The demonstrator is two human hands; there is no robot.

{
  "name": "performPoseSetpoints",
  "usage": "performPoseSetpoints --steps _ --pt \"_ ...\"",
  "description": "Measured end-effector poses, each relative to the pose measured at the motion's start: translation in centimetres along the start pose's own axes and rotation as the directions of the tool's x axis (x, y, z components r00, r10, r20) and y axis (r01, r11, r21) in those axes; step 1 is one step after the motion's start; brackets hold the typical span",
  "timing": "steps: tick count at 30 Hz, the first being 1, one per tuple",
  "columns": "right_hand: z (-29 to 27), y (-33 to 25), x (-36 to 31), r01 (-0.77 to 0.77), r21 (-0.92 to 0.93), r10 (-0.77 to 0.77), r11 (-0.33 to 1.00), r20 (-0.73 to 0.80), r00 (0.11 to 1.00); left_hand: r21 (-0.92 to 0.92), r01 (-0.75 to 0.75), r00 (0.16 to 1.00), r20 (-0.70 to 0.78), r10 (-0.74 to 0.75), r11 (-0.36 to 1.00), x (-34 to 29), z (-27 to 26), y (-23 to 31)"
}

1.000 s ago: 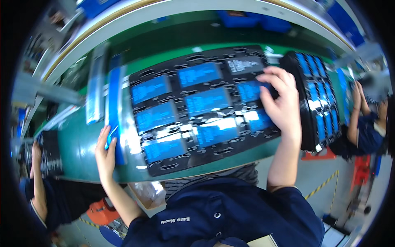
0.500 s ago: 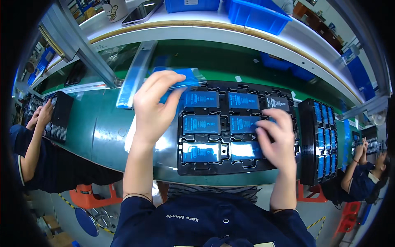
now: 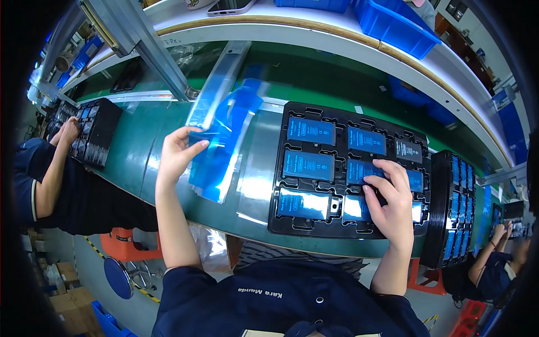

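My left hand (image 3: 182, 154), left of the tray, pinches a strip of blue plastic film (image 3: 238, 121) between thumb and fingers. The film is crumpled and partly blurred. Under and beside it lie more clear and blue film strips (image 3: 216, 78). A black plastic tray (image 3: 341, 168) holds several flat battery packs in moulded pockets. Most, like the top-left battery (image 3: 310, 131), look blue on top; the top-right battery (image 3: 409, 151) looks dark grey. My right hand (image 3: 391, 199) rests over the tray, fingers apart and bent, fingertips on the centre battery (image 3: 359, 173), which they partly cover.
A tall stack of filled black trays (image 3: 449, 210) stands to the right. Beyond the green bench (image 3: 132, 151), a white shelf (image 3: 314, 33) carries a phone (image 3: 231, 7) and a blue bin (image 3: 393, 25). Co-workers' hands (image 3: 68, 130) work over trays at both sides.
My left hand has moved left and nearer from above the tray's far-left corner, carrying the blue film. My right hand stays over the tray's middle. The whole view has shifted.
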State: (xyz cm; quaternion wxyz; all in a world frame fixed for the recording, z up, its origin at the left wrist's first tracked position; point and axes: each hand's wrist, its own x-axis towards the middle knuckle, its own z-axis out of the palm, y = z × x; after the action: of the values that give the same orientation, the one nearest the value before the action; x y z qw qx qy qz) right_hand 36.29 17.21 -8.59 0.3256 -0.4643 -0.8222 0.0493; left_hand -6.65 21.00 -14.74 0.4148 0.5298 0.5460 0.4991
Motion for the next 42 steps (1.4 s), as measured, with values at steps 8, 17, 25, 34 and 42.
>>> performPoseSetpoints --steps 8,17,25,34,42 --pt "0.1 0.2 -0.4 -0.034 0.020 0.034 0.999 -0.001 0.999 0.367 0.133 0.974 0.124 -0.190 0.921 -3.3 1.0 -0.2" --pt "0.0 0.5 -0.5 -0.020 0.006 0.020 1.000 0.007 1.000 0.756 -0.343 0.887 0.065 0.457 0.558 -0.3 3.6 -0.5" --pt "0.0 0.5 -0.6 -0.024 0.033 0.023 0.999 0.014 1.000 0.270 -0.132 0.813 -0.521 0.260 0.954 0.7 3.4 -0.9" --pt "-0.2 0.5 -0.4 0.039 0.047 -0.036 0.998 -0.055 0.998 0.343 -0.591 0.730 -0.156 0.665 0.730 -0.8 11.1 8.5" --pt "-0.7 0.9 -0.6 0.193 0.123 -0.147 0.974 -0.310 0.939 0.323 -0.861 0.501 0.665 0.553 0.392 -1.4 20.4 13.7"
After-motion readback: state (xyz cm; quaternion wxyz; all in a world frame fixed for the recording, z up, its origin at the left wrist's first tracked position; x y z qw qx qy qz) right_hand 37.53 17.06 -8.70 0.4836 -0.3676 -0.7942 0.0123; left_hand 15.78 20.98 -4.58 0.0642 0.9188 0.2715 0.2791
